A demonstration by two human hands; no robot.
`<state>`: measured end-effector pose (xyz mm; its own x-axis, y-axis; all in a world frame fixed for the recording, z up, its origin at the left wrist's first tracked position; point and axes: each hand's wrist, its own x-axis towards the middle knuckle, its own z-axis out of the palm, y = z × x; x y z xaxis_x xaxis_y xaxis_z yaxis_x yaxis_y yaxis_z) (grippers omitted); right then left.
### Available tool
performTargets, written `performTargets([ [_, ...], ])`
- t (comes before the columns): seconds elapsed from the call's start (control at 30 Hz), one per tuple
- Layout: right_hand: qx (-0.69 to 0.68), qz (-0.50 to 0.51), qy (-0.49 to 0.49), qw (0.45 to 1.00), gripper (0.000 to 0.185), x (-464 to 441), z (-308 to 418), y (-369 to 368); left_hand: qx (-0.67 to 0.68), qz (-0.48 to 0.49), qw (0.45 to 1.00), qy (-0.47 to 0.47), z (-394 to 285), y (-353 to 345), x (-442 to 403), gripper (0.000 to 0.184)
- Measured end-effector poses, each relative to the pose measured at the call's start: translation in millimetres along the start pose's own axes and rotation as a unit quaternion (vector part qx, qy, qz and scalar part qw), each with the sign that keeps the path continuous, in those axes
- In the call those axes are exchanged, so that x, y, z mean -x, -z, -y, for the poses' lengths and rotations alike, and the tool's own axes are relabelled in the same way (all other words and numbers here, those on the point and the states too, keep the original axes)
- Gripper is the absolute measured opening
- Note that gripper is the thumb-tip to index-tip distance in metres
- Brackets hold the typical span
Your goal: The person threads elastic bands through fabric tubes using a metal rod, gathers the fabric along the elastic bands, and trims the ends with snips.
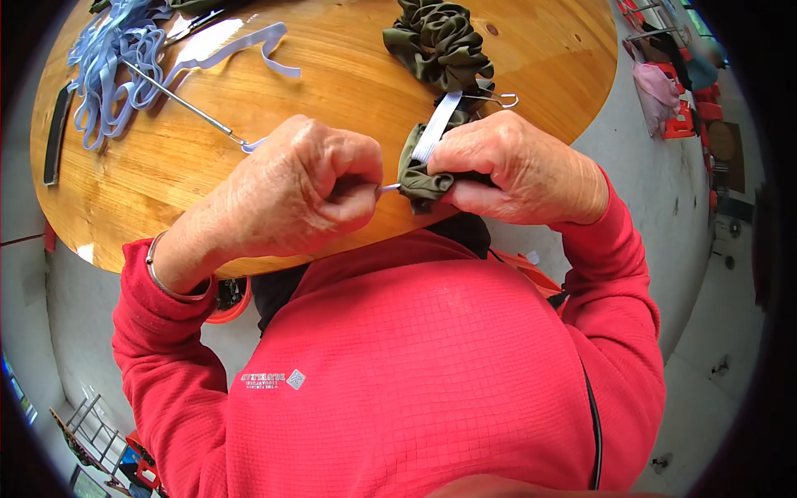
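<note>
My left hand [320, 183] is closed in a fist on a narrow pale elastic band [388, 189], which stretches into a tube of olive-green fabric [425, 184]. Pinched in my right hand [519, 170] is the end of this fabric, with a white stretch of elastic [437, 124] running up from the fingers. A gathered olive-green fabric bunch [440, 41] lies just beyond. Close to my right hand, a bent wire hook [498, 100] sticks out from the fabric. A thin metal rod [187, 104] reaches toward my left hand, pale elastic at its near end.
A tangled heap of pale blue elastic [120, 66] lies at the table's far left, with scissors [193, 26] beside it. A black strip [56, 133] rests near the left edge of the round wooden table [332, 75]. Red stools [681, 120] stand on the floor at right.
</note>
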<state>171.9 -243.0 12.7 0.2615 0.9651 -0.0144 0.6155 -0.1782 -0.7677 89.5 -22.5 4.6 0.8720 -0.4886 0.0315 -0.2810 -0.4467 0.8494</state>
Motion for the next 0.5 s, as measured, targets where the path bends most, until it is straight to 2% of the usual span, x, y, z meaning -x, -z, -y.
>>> performTargets([
  [0.2, -0.028, -0.023, -0.022, 0.999, 0.018, 7, 2, 7, -0.006, -0.032, 0.999, -0.021, 3, 2, 3, 0.006],
  [0.3, 0.041, -0.037, -0.045, 0.997, 0.018, 18, -4, 17, 0.011, -0.04, 0.999, 0.0, 5, 7, 9, 0.007],
  [0.43, 0.051, -0.032, -0.064, 0.996, 0.016, 25, -6, 18, -0.022, -0.053, 0.998, -0.005, 6, 9, 14, 0.008],
  [0.5, 0.065, -0.073, -0.062, 0.993, 0.013, 28, -9, 19, -0.013, -0.073, 0.997, 0.017, 3, 15, 15, 0.009],
])
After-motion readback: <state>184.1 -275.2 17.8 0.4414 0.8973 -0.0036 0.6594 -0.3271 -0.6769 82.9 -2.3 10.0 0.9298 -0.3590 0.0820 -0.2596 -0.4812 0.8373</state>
